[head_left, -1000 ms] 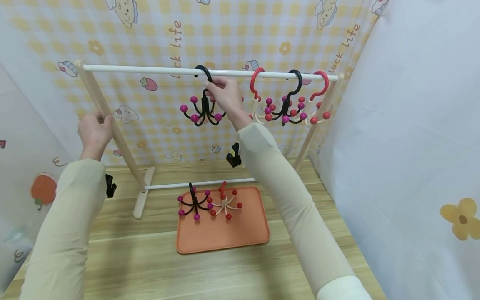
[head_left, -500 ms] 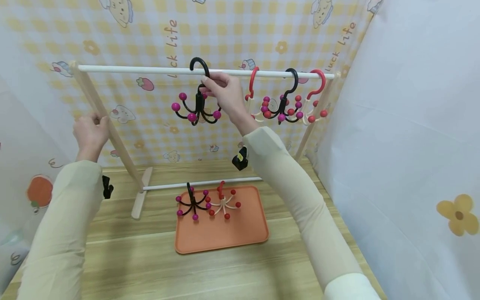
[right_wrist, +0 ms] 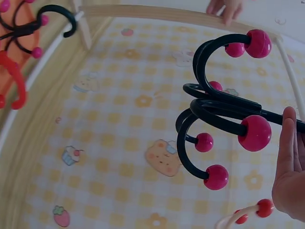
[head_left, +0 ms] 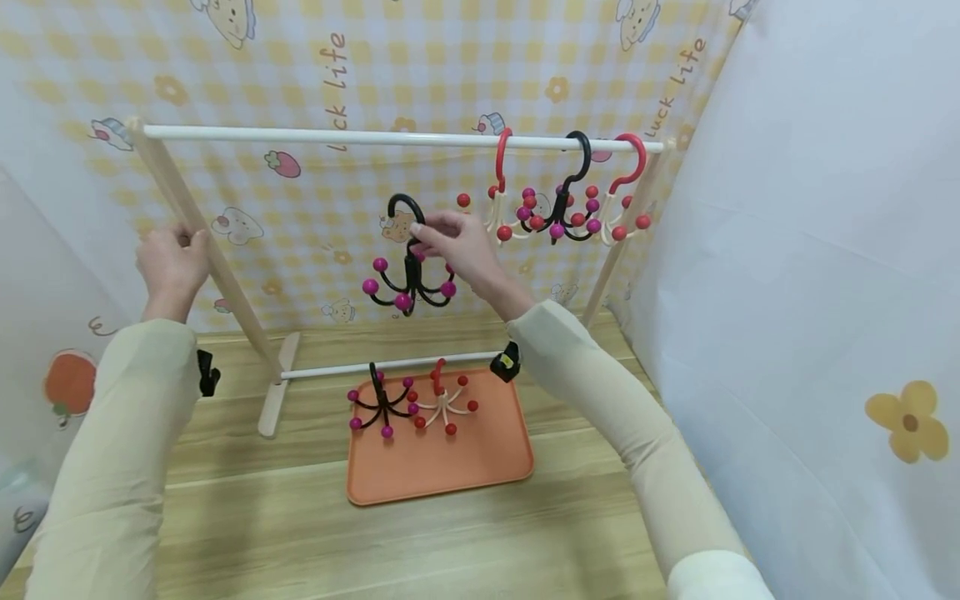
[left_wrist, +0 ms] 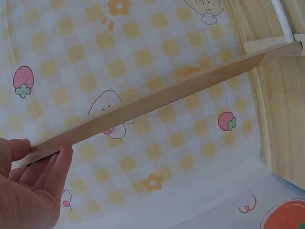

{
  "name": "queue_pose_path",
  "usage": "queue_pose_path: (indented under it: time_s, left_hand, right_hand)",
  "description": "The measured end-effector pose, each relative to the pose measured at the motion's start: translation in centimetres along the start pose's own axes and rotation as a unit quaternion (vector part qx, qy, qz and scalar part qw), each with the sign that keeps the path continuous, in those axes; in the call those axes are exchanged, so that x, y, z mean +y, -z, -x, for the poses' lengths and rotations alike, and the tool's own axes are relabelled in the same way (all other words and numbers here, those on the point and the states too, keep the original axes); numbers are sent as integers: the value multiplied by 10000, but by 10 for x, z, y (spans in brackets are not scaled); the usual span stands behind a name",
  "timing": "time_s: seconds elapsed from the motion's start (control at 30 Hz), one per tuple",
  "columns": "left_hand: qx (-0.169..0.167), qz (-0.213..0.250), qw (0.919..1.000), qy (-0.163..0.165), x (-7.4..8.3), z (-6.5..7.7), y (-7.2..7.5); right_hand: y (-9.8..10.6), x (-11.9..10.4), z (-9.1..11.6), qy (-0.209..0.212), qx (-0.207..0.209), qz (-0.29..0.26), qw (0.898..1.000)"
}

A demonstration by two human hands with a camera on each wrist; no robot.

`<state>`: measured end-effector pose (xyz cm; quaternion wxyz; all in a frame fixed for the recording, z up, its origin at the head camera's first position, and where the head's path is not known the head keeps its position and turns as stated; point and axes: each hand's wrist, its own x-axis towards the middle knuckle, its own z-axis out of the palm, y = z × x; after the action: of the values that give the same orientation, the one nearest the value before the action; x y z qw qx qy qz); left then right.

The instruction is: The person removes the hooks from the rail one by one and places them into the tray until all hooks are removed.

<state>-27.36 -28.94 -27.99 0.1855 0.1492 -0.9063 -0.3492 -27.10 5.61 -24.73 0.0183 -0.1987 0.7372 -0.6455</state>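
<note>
My right hand (head_left: 465, 252) pinches a black hook hanger (head_left: 412, 271) with magenta balls by its hook stem. The hanger is below the white top rail (head_left: 315, 136), its hook apart from the rail. In the right wrist view its curved arms (right_wrist: 217, 102) spread out beside my fingers. My left hand (head_left: 174, 265) grips the left wooden post (head_left: 213, 250) of the rack, thumb on one side and fingers on the other in the left wrist view. From the rail's right part hang a red-hooked cream hanger (head_left: 501, 162), a black hanger (head_left: 579, 167) and another red-hooked hanger (head_left: 636, 167).
An orange tray (head_left: 450, 479) lies on the wooden table (head_left: 300, 533). On it rest a black hanger (head_left: 382, 402) with magenta balls and a red-hooked cream hanger (head_left: 442, 400). A white lower bar (head_left: 322, 371) runs behind the tray. Patterned cloth (head_left: 300, 183) stands behind the rack.
The black hanger in my right hand has come off the top rail and moved down and toward me. My left hand keeps its grip on the post.
</note>
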Motion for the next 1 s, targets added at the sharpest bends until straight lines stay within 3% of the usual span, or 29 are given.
queue_pose_path:
  time_s: [0.23, 0.7, 1.0]
  left_hand:
    - [58, -39, 10000, -46, 0, -1, 0]
    - [13, 30, 10000, -12, 0, -1, 1]
    - [31, -27, 10000, -35, 0, 0, 1]
  right_hand:
    - [7, 43, 14, 199, -40, -226, 9995]
    - [32, 94, 53, -507, -2, -264, 9984]
    - [49, 120, 75, -727, 338, 105, 9967]
